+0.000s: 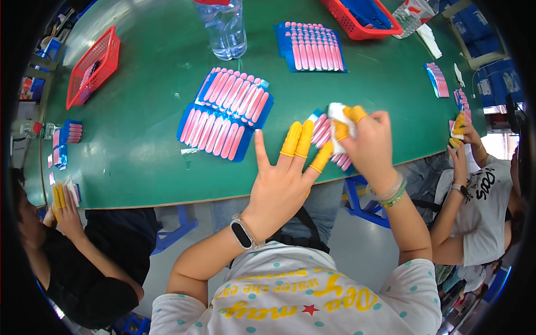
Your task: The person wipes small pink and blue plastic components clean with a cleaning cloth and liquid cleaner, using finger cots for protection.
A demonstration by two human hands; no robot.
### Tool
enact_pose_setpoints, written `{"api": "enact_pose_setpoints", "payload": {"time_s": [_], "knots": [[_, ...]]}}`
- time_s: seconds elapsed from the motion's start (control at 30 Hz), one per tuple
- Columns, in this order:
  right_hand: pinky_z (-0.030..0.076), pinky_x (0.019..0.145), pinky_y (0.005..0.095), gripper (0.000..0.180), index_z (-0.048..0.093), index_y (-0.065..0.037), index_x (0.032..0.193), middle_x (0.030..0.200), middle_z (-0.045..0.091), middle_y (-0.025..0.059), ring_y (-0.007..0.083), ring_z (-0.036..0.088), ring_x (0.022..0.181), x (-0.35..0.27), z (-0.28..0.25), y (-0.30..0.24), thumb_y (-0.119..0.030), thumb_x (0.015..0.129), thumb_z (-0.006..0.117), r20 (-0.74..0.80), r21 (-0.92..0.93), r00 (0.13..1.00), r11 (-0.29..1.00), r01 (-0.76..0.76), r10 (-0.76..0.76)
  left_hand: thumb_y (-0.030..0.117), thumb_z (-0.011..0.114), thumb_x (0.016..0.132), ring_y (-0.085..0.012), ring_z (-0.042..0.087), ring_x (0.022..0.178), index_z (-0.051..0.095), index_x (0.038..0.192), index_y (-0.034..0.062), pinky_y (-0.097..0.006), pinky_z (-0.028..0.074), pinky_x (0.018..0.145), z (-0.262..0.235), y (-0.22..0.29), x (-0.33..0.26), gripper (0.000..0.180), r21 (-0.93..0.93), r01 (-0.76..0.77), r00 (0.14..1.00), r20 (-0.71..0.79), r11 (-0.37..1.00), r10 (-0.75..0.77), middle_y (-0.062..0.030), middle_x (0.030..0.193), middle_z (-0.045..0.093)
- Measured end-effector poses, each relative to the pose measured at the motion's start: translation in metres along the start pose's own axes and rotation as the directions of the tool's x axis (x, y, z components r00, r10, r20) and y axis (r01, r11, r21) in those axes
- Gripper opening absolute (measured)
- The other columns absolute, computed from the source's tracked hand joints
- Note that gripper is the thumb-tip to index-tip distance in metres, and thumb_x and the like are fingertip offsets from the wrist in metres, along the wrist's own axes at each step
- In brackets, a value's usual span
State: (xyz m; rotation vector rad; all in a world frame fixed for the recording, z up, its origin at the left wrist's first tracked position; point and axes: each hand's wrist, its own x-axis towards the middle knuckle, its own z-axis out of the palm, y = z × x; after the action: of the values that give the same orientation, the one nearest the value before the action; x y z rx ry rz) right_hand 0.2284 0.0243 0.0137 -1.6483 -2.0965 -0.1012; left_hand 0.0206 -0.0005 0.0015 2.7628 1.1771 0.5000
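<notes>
My left hand (282, 181) is spread out, with yellow finger cots on several digits. Its covered fingertips rest at the left edge of a small blue sheet bearing pink rounded strips (321, 132). Pinched in my right hand (371, 142), which also wears yellow finger cots, is a crumpled white wipe (338, 114). The wipe lies against the strips and hides part of them. Just left of my left hand are blue sheets carrying rows of glossy pink strips (215, 134); my bare index or little finger points at their edge.
A water bottle (226, 33) stands on the green table (151, 145). More pink strips (317, 53) lie farther back. Red baskets (103, 67) (385, 28) sit at both sides. Co-workers at left (95, 268) and right (486, 223) handle similar pieces.
</notes>
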Motion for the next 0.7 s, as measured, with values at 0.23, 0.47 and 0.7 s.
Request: {"api": "enact_pose_setpoints", "payload": {"time_s": [0.23,0.47,0.7], "knots": [[0.042,0.081,0.0408,0.022,0.066,-0.002,0.090,0.070,0.063,0.0109,0.0272,0.060,0.065,-0.007,-0.007,0.009,-0.014,0.073,0.074,0.011,-0.069,0.999,0.996,-0.048,0.049,0.028,0.070,0.079,-0.0332,0.033,0.144,0.054,0.140,0.0167,-0.079,0.012,0.107,0.004,0.001,-0.001,0.064,0.072,-0.036,0.998,0.060,0.997,0.032,-0.0204,0.148,0.045],[0.042,0.080,0.0401,0.023,0.066,-0.001,0.092,0.063,0.059,0.0092,0.0258,0.058,0.060,-0.035,-0.015,0.001,-0.013,0.074,0.075,0.009,-0.010,0.998,0.998,-0.069,0.069,0.027,0.069,0.080,-0.0336,0.036,0.142,0.053,0.141,0.0194,-0.077,0.013,0.108,0.002,0.000,0.000,0.064,0.077,-0.041,0.996,0.081,0.996,0.035,-0.0229,0.149,0.043],[0.043,0.077,0.0406,0.023,0.065,-0.002,0.092,0.062,0.058,0.0092,0.0267,0.057,0.058,-0.034,-0.020,0.004,-0.013,0.075,0.076,-0.010,-0.116,0.991,0.984,-0.133,0.133,0.021,0.062,0.086,-0.0330,0.042,0.138,0.054,0.140,0.0351,-0.075,0.015,0.110,0.004,0.001,0.001,0.056,0.044,-0.024,0.999,0.024,0.999,0.023,-0.0243,0.148,0.043]]}}
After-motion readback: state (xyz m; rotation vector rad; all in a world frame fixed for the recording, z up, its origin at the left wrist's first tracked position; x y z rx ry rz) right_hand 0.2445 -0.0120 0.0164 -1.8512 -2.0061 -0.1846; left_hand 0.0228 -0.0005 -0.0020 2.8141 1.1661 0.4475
